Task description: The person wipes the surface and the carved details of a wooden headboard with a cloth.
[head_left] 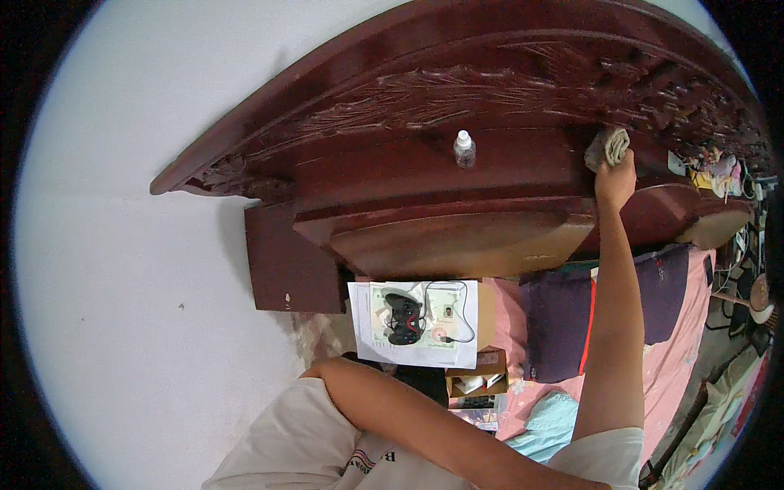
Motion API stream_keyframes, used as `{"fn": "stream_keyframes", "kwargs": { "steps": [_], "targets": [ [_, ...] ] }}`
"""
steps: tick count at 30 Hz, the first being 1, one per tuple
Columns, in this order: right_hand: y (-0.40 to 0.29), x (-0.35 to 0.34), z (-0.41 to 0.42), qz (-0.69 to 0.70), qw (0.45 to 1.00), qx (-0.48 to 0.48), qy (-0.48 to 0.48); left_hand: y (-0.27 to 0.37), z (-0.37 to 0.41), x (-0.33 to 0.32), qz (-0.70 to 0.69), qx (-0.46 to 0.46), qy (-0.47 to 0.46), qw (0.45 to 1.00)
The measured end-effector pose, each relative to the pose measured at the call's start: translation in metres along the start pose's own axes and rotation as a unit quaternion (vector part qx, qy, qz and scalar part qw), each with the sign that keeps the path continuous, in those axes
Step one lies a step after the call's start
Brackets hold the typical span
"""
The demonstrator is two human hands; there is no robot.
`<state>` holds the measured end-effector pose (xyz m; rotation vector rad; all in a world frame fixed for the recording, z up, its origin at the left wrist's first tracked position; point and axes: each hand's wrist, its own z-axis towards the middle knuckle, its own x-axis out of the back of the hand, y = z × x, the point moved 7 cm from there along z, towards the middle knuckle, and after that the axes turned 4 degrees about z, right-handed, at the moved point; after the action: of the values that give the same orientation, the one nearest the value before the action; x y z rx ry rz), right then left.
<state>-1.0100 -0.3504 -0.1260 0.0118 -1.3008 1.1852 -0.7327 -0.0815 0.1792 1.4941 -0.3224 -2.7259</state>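
My right hand point(616, 180) is shut on a folded, pale greyish-green cloth point(614, 147) and presses it against the dark red-brown wooden headboard point(527, 159). To the left of the cloth, a small clear bottle with a white cap point(464, 150) stands on the headboard's ledge. Carved relief runs along the upper part of the headboard. My left forearm crosses the bottom of the view towards the lower right, and its hand is out of view.
A black game controller point(404, 318) with a cable lies on papers point(361, 324) below the headboard. The bed holds a dark purple cloth point(554, 331) and a light blue cloth point(551, 416). Small items point(716, 174) crowd the ledge's right end. A white wall point(141, 245) is at left.
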Motion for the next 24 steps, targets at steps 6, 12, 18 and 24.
{"fn": "stream_keyframes", "kwargs": {
  "steps": [6, 12, 18, 24],
  "targets": [
    [-0.0025, -0.0013, 0.0025, -0.015, 0.999, 0.016, 0.024, -0.0016, -0.0021, -0.0049, -0.034, -0.009, -0.027, 0.999],
    [-0.0022, 0.0012, 0.0010, 0.009, 0.999, 0.023, 0.021, -0.0020, -0.0017, -0.0021, -0.041, -0.018, -0.024, 0.999],
    [-0.0077, 0.0021, -0.0023, 0.007, 0.999, 0.030, 0.043, -0.0024, -0.0028, -0.0009, -0.042, -0.023, -0.021, 0.999],
    [-0.0022, -0.0012, 0.0001, 0.008, 1.000, 0.017, 0.019, -0.0061, 0.0006, 0.0003, -0.055, -0.028, -0.028, 0.998]
  ]
}}
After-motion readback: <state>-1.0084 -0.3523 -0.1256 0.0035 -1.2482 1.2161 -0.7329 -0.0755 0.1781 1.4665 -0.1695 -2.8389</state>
